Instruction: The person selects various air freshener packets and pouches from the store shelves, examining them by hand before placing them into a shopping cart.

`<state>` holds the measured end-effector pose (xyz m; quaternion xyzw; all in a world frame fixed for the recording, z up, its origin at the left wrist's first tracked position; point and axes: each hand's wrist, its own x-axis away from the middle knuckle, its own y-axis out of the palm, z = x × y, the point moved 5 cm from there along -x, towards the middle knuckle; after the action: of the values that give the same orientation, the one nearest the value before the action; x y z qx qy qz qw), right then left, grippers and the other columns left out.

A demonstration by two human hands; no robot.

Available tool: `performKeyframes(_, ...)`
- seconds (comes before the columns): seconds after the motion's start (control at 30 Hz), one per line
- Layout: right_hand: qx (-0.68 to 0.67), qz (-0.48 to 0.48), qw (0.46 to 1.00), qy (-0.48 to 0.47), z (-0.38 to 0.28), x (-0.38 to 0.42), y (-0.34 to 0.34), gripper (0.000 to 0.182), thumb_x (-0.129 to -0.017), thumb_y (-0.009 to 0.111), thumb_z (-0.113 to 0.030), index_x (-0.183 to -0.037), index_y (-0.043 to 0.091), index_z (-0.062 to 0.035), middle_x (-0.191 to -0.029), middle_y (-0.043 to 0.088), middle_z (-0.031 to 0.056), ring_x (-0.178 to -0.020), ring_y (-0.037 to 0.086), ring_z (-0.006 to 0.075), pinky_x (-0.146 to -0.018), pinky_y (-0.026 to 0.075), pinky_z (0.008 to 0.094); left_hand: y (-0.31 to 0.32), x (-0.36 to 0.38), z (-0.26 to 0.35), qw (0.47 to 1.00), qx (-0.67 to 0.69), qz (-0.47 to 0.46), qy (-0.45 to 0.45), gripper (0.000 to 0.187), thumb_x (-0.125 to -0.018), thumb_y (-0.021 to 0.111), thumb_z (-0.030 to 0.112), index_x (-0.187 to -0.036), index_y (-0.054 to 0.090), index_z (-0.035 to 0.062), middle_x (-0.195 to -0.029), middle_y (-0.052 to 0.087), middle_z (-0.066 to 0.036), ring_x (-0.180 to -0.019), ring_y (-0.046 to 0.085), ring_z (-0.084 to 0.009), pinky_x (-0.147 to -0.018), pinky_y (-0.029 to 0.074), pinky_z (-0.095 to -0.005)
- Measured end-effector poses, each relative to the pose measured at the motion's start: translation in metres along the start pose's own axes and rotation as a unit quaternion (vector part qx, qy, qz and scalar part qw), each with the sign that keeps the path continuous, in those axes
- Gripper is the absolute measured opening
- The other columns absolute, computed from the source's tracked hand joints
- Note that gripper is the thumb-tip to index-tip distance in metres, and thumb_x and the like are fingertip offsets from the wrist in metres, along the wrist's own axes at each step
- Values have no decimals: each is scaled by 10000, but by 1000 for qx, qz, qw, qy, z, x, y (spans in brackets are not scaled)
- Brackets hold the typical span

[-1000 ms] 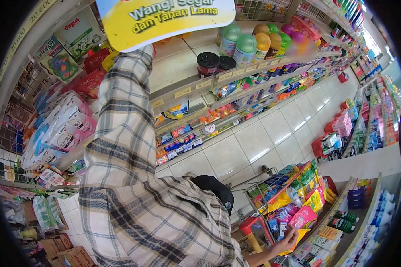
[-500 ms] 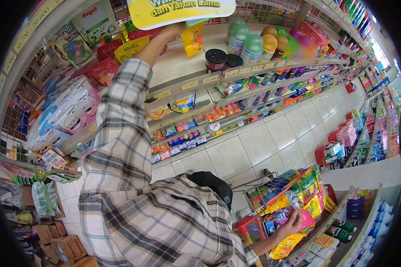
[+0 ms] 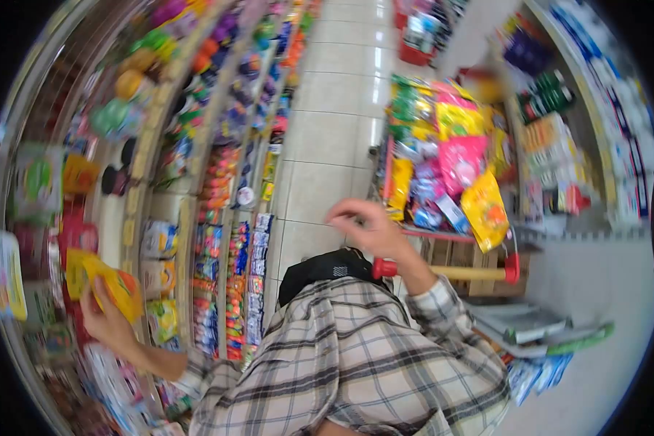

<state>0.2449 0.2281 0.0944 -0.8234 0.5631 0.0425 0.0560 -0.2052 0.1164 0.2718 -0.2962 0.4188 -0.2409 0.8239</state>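
My left hand (image 3: 109,320) is closed on a yellow packet (image 3: 126,296) with an orange print, in front of the shelf at the left. Beside it, another yellow pack (image 3: 80,272) sits among red packs; where one ends and the other begins is partly blurred. My right hand (image 3: 368,225) is raised over the aisle in front of my body, fingers loosely curled and apart, with nothing visible in them. It is near the shopping cart's handle (image 3: 454,273) but does not grip it. Yellow, pink and green packets (image 3: 463,163) fill the cart.
Shelf tiers (image 3: 142,182) with price strips run along the left, holding bottles and small packs. A tiled floor (image 3: 327,145) stretches ahead between shelves. Green bottles (image 3: 547,94) and other goods stand on the right-hand shelf. Beyond the cart is a red basket (image 3: 418,51).
The view has turned right, toward the aisle and cart. My right hand has left the packets in the cart. My left hand has come down from behind the yellow sign, holding the yellow packet.
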Motion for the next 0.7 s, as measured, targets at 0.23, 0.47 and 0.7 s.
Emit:
performKeyframes(0.23,74,-84,993,-34,10,37,28,145,-880,624,-139,-950,630,-12,-910,639,123,-816,619,262,-744,488,343,157,68,150,938,232,-233,109,124,-865,668,42,-954,652,-43,-892,634,-70,-820,588,-128,-725,470,-250)
performKeyframes(0.47,87,130,986,62,21,120,-69,123,-874,630,-116,-919,621,-2,-819,627,90,-740,602,185,-643,465,283,265,171,315,825,379,-345,237,124,-814,712,58,-922,683,5,-795,635,-78,-621,559,-144,-536,420,-266)
performKeyframes(0.7,140,338,930,40,45,189,-107,78,-858,642,-43,-852,608,26,-740,604,65,-641,523,128,-601,432,264,316,256,392,749,452,-357,326,137,-811,714,111,-914,688,24,-823,647,-105,-604,570,-191,-560,456,-299)
